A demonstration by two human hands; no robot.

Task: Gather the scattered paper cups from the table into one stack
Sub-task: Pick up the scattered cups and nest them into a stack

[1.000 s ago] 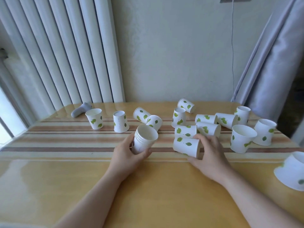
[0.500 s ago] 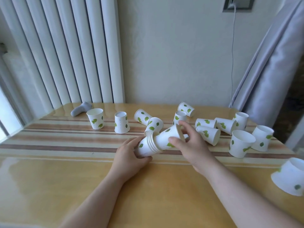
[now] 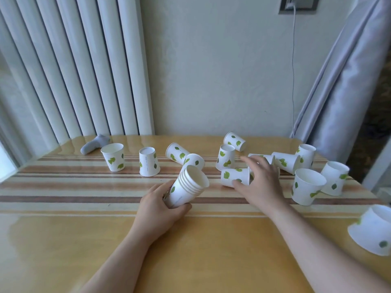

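Note:
My left hand grips a stack of several white paper cups with green leaves, tilted with its mouth up and to the right. My right hand is spread open over a cup lying on its side, fingers touching or just above it. Many more leaf-print cups are scattered on the striped table: an upright one at the left, an upside-down one, lying ones, and a cluster at the right.
A grey sock-like object lies at the table's far left corner. A cup sits near the right edge. White vertical blinds stand behind left, a grey curtain at the right, with a cable down the wall.
My right hand pushed a cup into the stack held by my left hand, then let go and moved right toward the lying cup. The stack now tilts more upright.

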